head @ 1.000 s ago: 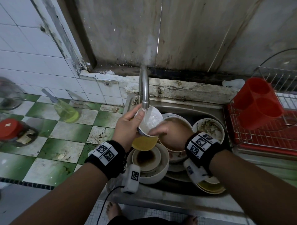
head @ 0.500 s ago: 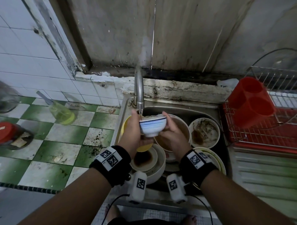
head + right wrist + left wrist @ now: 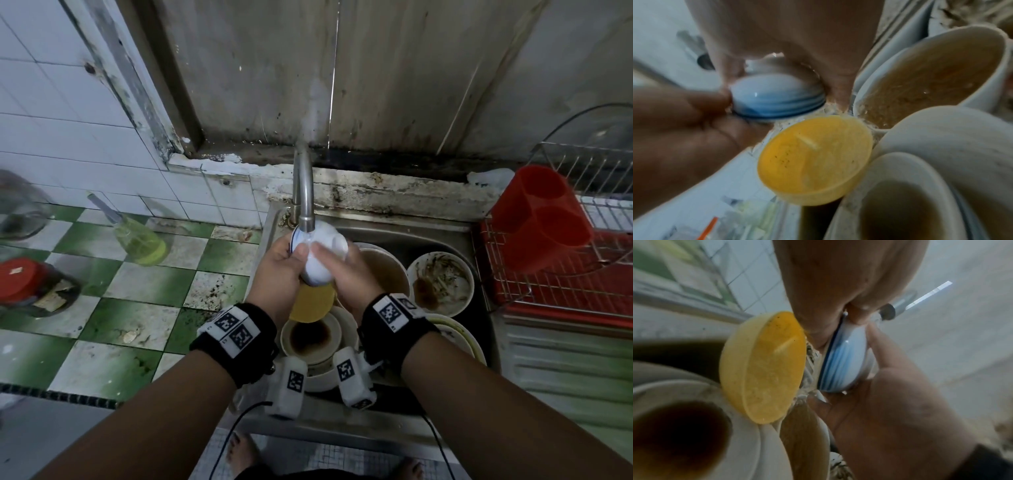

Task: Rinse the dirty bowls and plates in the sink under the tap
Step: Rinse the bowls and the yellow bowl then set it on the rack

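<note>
Both forearms reach in over the sink's (image 3: 442, 230) front edge, wrists close together beneath the tap (image 3: 303, 192). The left hand (image 3: 277, 270) and right hand (image 3: 347, 274) each curl round opposite sides of a blue-striped white bowl (image 3: 320, 260), held upside down just under the spout. It is above a yellow bowl (image 3: 311, 301) and stacked dirty dishes.

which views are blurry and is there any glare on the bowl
Head view: fairly sharp, dim light, wide-angle bending at the edges. Left wrist view: soft; small glints on the bowl and a bright streak on the tap. Right wrist view: blurriest, the left hand smeared, a small glint on the bowl.
</note>
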